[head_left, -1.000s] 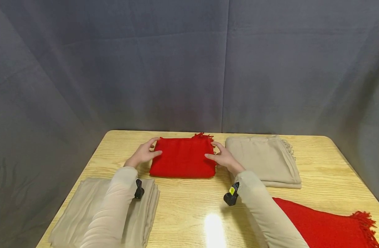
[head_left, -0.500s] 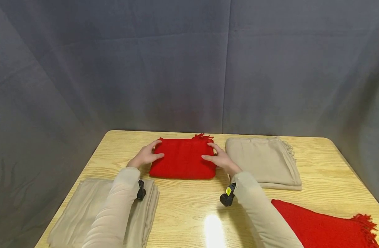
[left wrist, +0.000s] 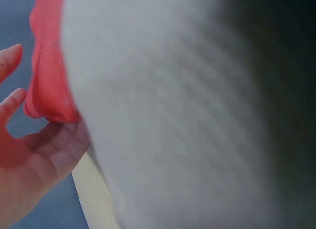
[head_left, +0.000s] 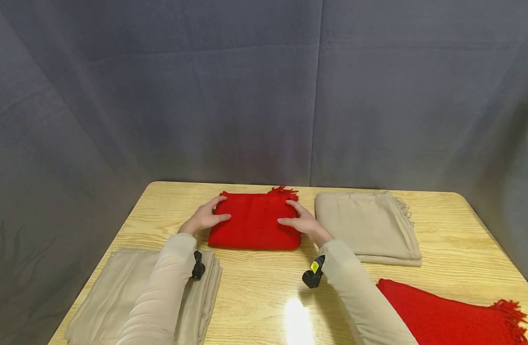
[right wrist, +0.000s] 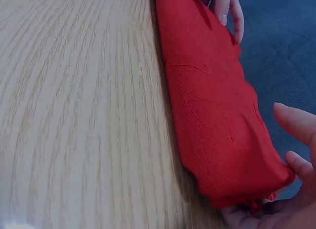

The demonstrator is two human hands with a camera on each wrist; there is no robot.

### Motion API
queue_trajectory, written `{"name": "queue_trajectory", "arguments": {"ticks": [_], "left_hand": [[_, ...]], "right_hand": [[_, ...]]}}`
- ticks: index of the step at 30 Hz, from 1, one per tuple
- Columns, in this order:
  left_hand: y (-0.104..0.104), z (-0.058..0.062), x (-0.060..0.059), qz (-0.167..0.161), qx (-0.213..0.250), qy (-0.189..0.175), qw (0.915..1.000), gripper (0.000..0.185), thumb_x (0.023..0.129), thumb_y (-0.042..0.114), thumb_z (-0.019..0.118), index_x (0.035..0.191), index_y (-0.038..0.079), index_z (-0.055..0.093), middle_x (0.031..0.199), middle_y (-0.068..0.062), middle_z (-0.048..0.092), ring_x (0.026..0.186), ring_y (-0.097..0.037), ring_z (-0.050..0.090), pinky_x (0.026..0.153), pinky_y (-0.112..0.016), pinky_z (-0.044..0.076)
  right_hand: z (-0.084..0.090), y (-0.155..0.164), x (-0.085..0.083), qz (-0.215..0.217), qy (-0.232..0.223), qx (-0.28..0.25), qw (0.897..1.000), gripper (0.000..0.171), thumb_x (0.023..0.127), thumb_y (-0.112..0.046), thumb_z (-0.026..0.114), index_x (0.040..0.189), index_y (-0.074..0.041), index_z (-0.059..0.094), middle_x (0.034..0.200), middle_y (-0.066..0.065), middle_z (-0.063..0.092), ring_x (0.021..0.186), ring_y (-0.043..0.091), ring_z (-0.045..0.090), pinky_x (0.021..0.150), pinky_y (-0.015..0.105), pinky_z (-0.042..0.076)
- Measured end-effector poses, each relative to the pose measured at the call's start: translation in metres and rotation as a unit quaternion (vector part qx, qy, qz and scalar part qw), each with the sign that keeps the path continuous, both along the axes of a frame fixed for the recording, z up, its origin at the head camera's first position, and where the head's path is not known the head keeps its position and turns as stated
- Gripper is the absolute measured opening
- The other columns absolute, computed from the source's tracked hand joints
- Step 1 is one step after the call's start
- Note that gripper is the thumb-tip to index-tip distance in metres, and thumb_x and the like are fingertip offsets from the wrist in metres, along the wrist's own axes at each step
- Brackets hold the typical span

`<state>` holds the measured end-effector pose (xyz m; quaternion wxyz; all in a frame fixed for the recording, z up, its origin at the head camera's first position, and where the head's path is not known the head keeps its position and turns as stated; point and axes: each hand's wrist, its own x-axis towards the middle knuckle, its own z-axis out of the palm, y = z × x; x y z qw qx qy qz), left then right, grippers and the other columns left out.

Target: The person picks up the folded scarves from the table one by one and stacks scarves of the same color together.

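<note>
A folded red scarf [head_left: 255, 223] with a fringe at its back right corner lies on the table. At its left side is my left hand [head_left: 205, 216]; the left wrist view shows some fingers [left wrist: 59, 150] against the scarf's lower edge, with the thumb apart from the cloth. My right hand [head_left: 306, 221] spans the opposite side. In the right wrist view, its lower fingers [right wrist: 247, 216] reach beneath the scarf end, one finger touches the corner, and the thumb [right wrist: 296, 121] stands off the fabric. The scarf hides some fingertips.
A folded beige scarf [head_left: 365, 225] with fringe lies to the right. Another beige folded cloth [head_left: 112, 287] sits front left, partly under my left sleeve. A second red scarf [head_left: 453, 311] is front right. Grey curtain [head_left: 264, 96] hangs behind the wooden table [head_left: 255, 287].
Both hands have moved slightly inward over the red scarf's sides, the right hand shifting left and a little nearer. The scarf stays nearly in place.
</note>
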<state>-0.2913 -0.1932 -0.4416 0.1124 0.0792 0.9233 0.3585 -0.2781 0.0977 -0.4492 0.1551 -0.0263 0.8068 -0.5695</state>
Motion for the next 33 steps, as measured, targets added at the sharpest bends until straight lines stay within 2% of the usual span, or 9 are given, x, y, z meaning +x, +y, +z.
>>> {"name": "queue_trajectory", "arguments": {"ticks": [8,12,16,18,23,24,27,33], "left_hand": [[0.003,0.000,-0.001,-0.001,0.030,-0.025,0.9992,0.064,0.085,0.025,0.060,0.139,0.008,0.030,0.134,-0.024,0.037,0.115,-0.038,0.042,0.095,-0.049,0.035],[0.002,-0.003,-0.001,-0.004,0.041,-0.028,0.9988,0.064,0.083,0.017,0.061,0.139,0.007,0.031,0.135,-0.025,0.035,0.117,-0.039,0.039,0.096,-0.051,0.033],[-0.001,-0.007,-0.004,-0.010,0.060,-0.019,0.9980,0.066,0.078,0.008,0.064,0.137,0.009,0.035,0.136,-0.024,0.034,0.119,-0.040,0.036,0.096,-0.053,0.032],[-0.003,-0.010,-0.006,-0.021,0.072,-0.003,0.9972,0.066,0.076,0.009,0.066,0.135,0.011,0.038,0.133,-0.023,0.037,0.115,-0.039,0.040,0.092,-0.050,0.037],[-0.001,-0.006,-0.004,-0.021,0.092,0.001,0.9955,0.064,0.075,0.003,0.064,0.133,0.009,0.039,0.129,-0.023,0.041,0.108,-0.038,0.044,0.088,-0.047,0.041],[0.001,-0.004,-0.003,-0.013,0.092,-0.009,0.9956,0.063,0.076,0.000,0.062,0.134,0.008,0.038,0.130,-0.023,0.040,0.109,-0.038,0.044,0.090,-0.049,0.040],[0.003,0.000,-0.002,-0.004,0.093,-0.006,0.9957,0.062,0.076,-0.003,0.060,0.133,0.006,0.038,0.127,-0.023,0.042,0.105,-0.037,0.047,0.086,-0.046,0.044],[0.005,0.005,0.002,-0.004,0.092,-0.007,0.9958,0.061,0.077,-0.004,0.060,0.133,0.004,0.037,0.123,-0.024,0.045,0.100,-0.036,0.050,0.078,-0.042,0.049]], "right_hand": [[-0.002,-0.001,-0.001,0.002,-0.006,0.005,1.000,0.067,0.081,-0.014,0.064,0.140,-0.011,0.033,0.143,0.018,0.027,0.126,0.035,0.028,0.101,0.049,0.027],[-0.002,0.000,0.000,0.001,-0.017,-0.010,1.000,0.063,0.082,-0.009,0.059,0.140,-0.011,0.033,0.142,0.019,0.027,0.124,0.035,0.032,0.098,0.049,0.031],[-0.003,0.000,0.000,-0.004,-0.033,-0.031,0.999,0.063,0.082,-0.002,0.053,0.140,-0.012,0.032,0.142,0.018,0.027,0.122,0.035,0.034,0.097,0.049,0.034],[-0.003,0.000,-0.001,-0.009,-0.034,-0.039,0.999,0.064,0.081,0.001,0.052,0.140,-0.012,0.032,0.141,0.018,0.028,0.122,0.035,0.034,0.097,0.049,0.033],[-0.002,-0.001,-0.001,-0.016,-0.024,-0.049,0.998,0.066,0.078,0.005,0.051,0.139,-0.008,0.032,0.139,0.018,0.031,0.119,0.035,0.037,0.097,0.047,0.034],[-0.002,-0.001,-0.001,-0.017,-0.021,-0.047,0.999,0.066,0.077,0.005,0.051,0.139,-0.007,0.032,0.138,0.018,0.032,0.119,0.035,0.038,0.097,0.047,0.035],[0.001,-0.002,0.001,-0.020,-0.015,-0.045,0.999,0.066,0.076,0.006,0.052,0.139,-0.006,0.033,0.138,0.018,0.033,0.118,0.035,0.039,0.097,0.046,0.035],[0.009,-0.003,0.004,-0.018,-0.005,-0.032,0.999,0.067,0.076,0.007,0.052,0.138,-0.003,0.032,0.137,0.020,0.034,0.118,0.036,0.039,0.097,0.045,0.035]]}}
